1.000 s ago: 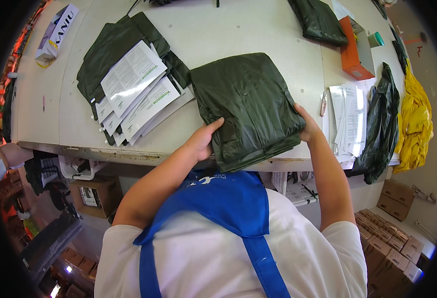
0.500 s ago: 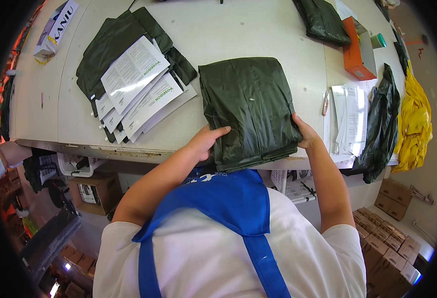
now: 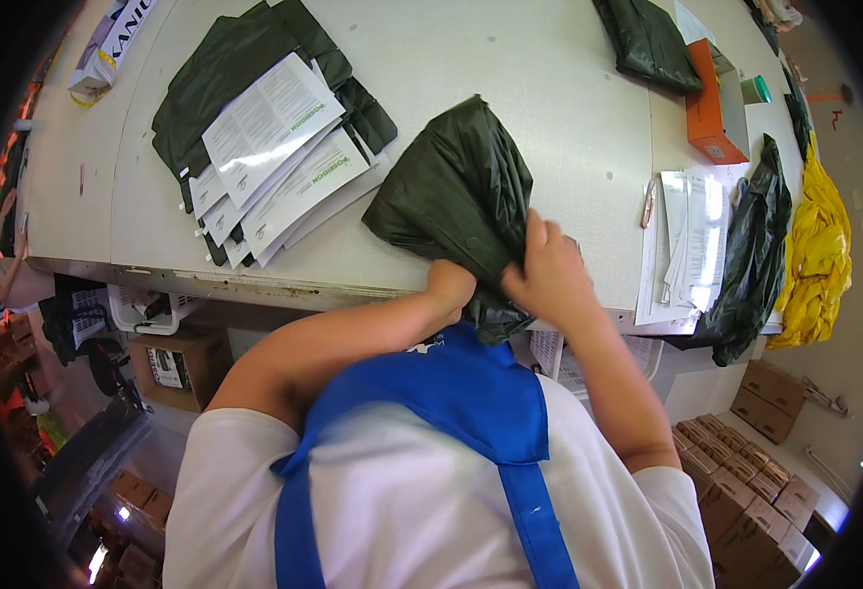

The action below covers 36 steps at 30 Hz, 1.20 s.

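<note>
A dark green bundle (image 3: 461,182) of thin, shiny, plastic-like material stands tilted and creased at the table's front edge, its far end coming to a peak. My left hand (image 3: 449,292) is closed on its near left part, the fingers mostly hidden behind the wrist. My right hand (image 3: 554,275), slightly blurred, grips its right side with bent fingers, thumb on the near face. To the left lie flat dark green pieces (image 3: 225,74) of similar material, with several printed white sheets (image 3: 269,108) in clear sleeves on top.
Another dark green folded bundle (image 3: 647,44) lies at the far right beside an orange box (image 3: 716,108) and a green-lidded jar (image 3: 757,90). Nearer are a paper stack (image 3: 691,245), a small cutter (image 3: 648,204) and hanging dark green and yellow material (image 3: 816,255). Cartons (image 3: 745,491) stand below right.
The bundle, lying flat as a square before, is now tilted up and bunched. My left hand has moved right and turned inward; my right hand has moved left onto its side.
</note>
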Each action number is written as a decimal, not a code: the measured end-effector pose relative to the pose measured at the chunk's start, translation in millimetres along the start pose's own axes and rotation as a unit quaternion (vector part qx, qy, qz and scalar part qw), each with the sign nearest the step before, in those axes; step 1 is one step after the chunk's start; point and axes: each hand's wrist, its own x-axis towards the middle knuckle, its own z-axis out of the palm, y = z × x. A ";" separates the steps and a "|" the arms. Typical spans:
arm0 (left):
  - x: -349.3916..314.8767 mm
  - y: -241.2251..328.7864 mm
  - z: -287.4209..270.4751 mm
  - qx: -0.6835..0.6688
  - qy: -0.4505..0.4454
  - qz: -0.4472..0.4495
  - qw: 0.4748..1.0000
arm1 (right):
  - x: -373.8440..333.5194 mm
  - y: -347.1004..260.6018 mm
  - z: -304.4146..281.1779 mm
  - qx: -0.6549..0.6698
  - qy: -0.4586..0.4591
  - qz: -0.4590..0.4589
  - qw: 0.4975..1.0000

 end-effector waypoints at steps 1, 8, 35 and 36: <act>-10.4 13.6 4.3 -0.014 -0.025 -0.011 1.000 | -12.7 -7.3 6.7 -0.011 0.000 0.000 1.000; -24.8 28.4 -4.4 0.037 -0.239 -0.150 0.959 | -21.3 -1.3 38.5 -0.039 -0.068 0.069 0.994; 44.6 285.3 -330.6 0.344 0.564 0.126 0.740 | -3.1 -2.3 -30.7 0.231 -0.057 0.111 0.965; 42.9 294.4 -334.5 0.346 0.565 0.078 0.745 | 6.2 -2.7 -30.0 0.238 -0.048 0.112 0.964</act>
